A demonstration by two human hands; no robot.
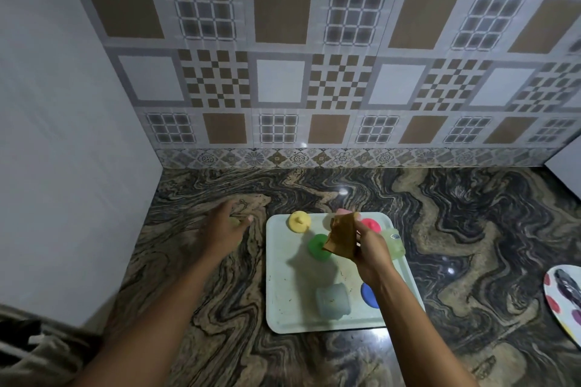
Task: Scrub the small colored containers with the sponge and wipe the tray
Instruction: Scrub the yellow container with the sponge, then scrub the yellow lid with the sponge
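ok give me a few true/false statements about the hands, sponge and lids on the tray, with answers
1. The right hand holds the brown sponge above the tray. True.
2. The left hand rests on the tray. False: it is over the counter, left of the tray.
3. The green lid lies on the tray. True.
4. The yellow lid sits at the tray's near edge. False: it is at the far left corner.
5. The blue lid is off the tray. False: it is on it, partly hidden by the right arm.

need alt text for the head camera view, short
A person's right hand holds a brown sponge above a pale tray of small colored containers on a marbled counter. The left hand reaches onto the counter left of the tray, by a patterned tile wall.
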